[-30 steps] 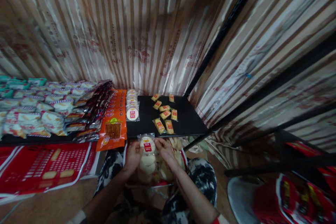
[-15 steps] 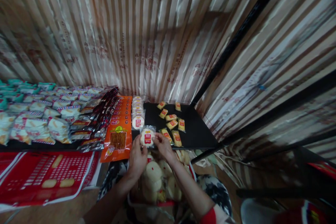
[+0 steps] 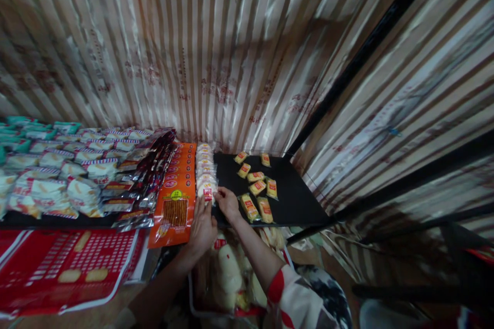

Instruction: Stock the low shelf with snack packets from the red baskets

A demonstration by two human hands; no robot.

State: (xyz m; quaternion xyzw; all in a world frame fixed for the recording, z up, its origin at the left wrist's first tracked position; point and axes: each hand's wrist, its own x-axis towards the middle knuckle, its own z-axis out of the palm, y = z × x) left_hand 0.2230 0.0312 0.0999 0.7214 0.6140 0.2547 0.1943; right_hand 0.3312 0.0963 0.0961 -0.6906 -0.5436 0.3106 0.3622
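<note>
Both my hands reach onto the black shelf (image 3: 297, 200). My left hand (image 3: 203, 226) and my right hand (image 3: 227, 203) pinch a clear packet holding a round white cake with a red label (image 3: 208, 193), at the near end of a row of like packets (image 3: 204, 167). The packet rests against that row on the shelf. Below my arms a red-rimmed basket (image 3: 231, 282) holds more of the white cake packets.
Orange snack packs (image 3: 175, 195) lie left of the row, then dark red packs (image 3: 148, 177) and white packets (image 3: 57, 175). Small yellow packets (image 3: 257, 187) are scattered on the right of the shelf. Striped foil lines the wall behind. A red carton (image 3: 65, 262) lies at lower left.
My hands lifted one cake packet out of the basket, carried it forward over the shelf edge and set it down at the front of the row. The view tilted up slightly.
</note>
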